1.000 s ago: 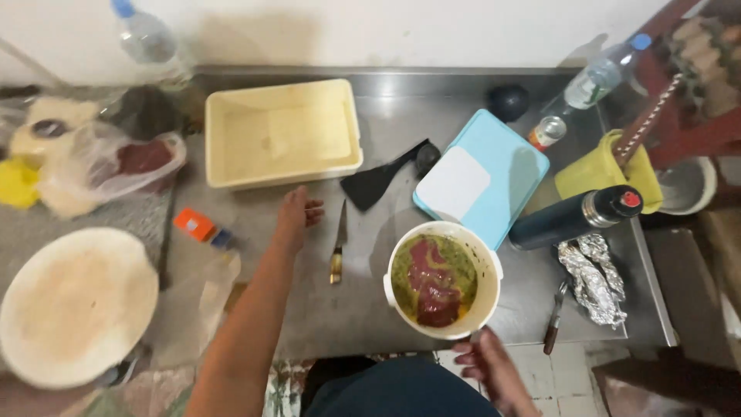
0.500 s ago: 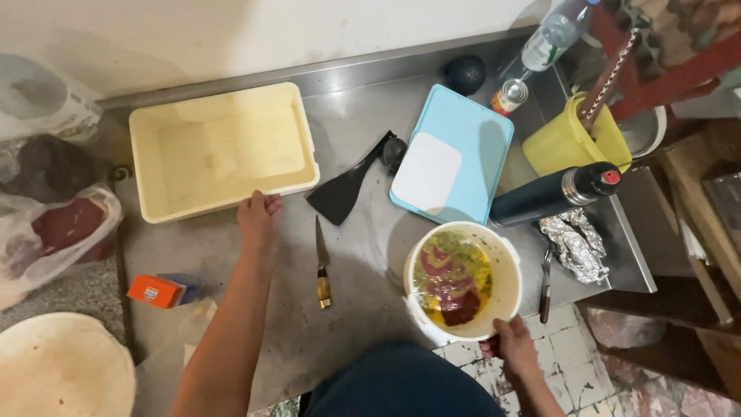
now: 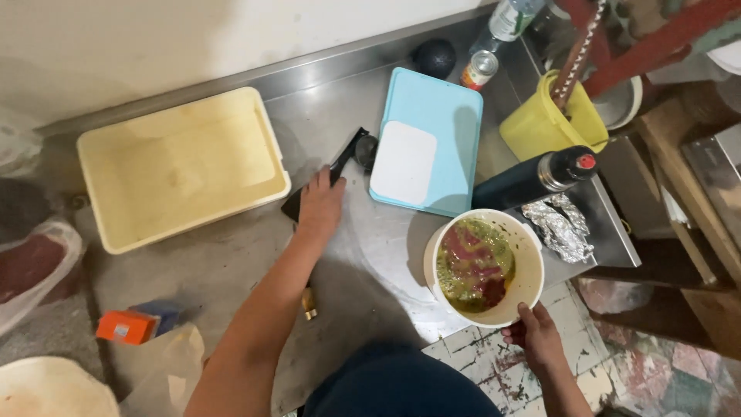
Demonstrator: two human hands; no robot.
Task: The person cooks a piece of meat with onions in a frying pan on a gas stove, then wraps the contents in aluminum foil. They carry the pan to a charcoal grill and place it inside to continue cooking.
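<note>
My left hand [image 3: 320, 207] reaches across the steel counter and is closed over the wide end of a black spatula [image 3: 345, 158], which lies between a cream plastic tub [image 3: 181, 166] and a light blue board [image 3: 455, 123]. My right hand [image 3: 532, 336] grips the near rim of a white bowl [image 3: 526, 289] at the counter's front edge. The bowl holds red meat pieces in green marinade. A knife's brass-tipped handle [image 3: 309, 301] shows under my left forearm; its blade is hidden.
A dark flask [image 3: 532, 177] lies beside crumpled foil [image 3: 559, 224]. A yellow jug [image 3: 548, 123], a can [image 3: 478, 69], a water bottle [image 3: 509, 15] and a dark round object [image 3: 434, 55] stand at the back right. An orange box [image 3: 123, 326] and a bag of meat [image 3: 31, 262] are at the left.
My left hand has moved from beside the knife up onto the black spatula. My right hand has come up to the bowl's rim. The view has shifted left and closer.
</note>
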